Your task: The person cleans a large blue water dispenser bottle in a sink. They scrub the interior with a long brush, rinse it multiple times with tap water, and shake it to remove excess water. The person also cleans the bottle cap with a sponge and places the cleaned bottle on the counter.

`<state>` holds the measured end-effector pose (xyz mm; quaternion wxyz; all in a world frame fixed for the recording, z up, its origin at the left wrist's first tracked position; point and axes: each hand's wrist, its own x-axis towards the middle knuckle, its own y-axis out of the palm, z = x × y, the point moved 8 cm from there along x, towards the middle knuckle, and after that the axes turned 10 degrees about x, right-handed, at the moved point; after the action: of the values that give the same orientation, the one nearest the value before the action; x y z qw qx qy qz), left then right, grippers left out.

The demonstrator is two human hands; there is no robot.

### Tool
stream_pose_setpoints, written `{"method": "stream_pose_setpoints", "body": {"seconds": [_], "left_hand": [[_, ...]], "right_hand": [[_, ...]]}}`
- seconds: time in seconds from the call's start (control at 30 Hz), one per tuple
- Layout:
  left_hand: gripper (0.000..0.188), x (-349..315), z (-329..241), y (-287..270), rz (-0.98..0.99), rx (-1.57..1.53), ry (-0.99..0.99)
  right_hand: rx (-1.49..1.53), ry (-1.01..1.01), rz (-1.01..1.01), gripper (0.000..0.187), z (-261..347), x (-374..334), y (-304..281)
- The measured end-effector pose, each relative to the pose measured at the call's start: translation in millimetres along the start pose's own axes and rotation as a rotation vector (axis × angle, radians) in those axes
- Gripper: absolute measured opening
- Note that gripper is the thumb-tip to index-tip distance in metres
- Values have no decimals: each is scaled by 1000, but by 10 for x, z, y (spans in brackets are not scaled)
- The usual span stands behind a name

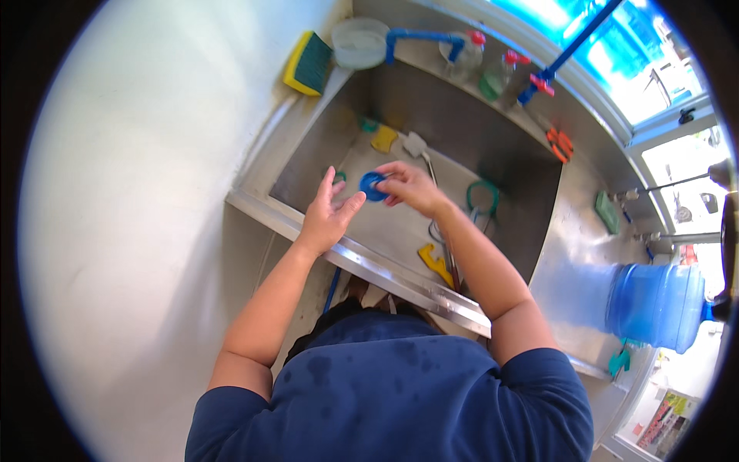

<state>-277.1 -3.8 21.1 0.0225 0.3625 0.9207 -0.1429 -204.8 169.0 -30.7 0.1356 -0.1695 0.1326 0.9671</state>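
Both hands meet over the middle of the stainless steel sink [493, 146]. Right hand [412, 187] pinches a small round blue plastic lid [373, 185] by its edge, fingers curled around it, holding it above the basin floor. Left hand [327, 215] is spread open with the fingers straight and empty; its thumb reaches toward the blue lid, and whether it touches the lid cannot be told.

Just behind the hands in the basin lie a yellow sponge piece [384, 138] and a pale flat utensil with a thin handle [416, 145]. To the right of the right forearm sits a green ring-shaped object [483, 197], and nearer the front rim a yellow plastic piece [435, 262].

Farther out, on the back left corner of the worktop, a yellow and green scrub sponge [308, 64] rests beside a translucent round plastic container [359, 42]. At the far right of the worktop stands a large blue water jug [656, 305]
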Motion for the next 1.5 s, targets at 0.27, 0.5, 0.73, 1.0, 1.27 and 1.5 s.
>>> {"method": "stream_pose_setpoints", "body": {"seconds": [0.27, 0.5, 0.73, 1.0, 1.27, 1.5], "left_hand": [[50, 209, 80, -871, -284, 386, 245], [41, 150, -14, -656, -264, 638, 543], [45, -63, 1, -725, -288, 783, 650], [50, -82, -95, -811, -300, 830, 644], [53, -115, 39, -826, -336, 852, 616], [44, 490, 267, -862, -169, -343, -4]], "right_hand": [[-261, 77, 166, 55, 607, 661, 883], [-389, -246, -502, 80, 1401, 1948, 668], [-591, -202, -636, 83, 1483, 2761, 670], [-965, -234, -664, 48, 2710, 2279, 100], [-1468, -29, -624, 39, 2720, 2644, 130], [-784, -473, -392, 31, 2922, 1090, 251]]}}
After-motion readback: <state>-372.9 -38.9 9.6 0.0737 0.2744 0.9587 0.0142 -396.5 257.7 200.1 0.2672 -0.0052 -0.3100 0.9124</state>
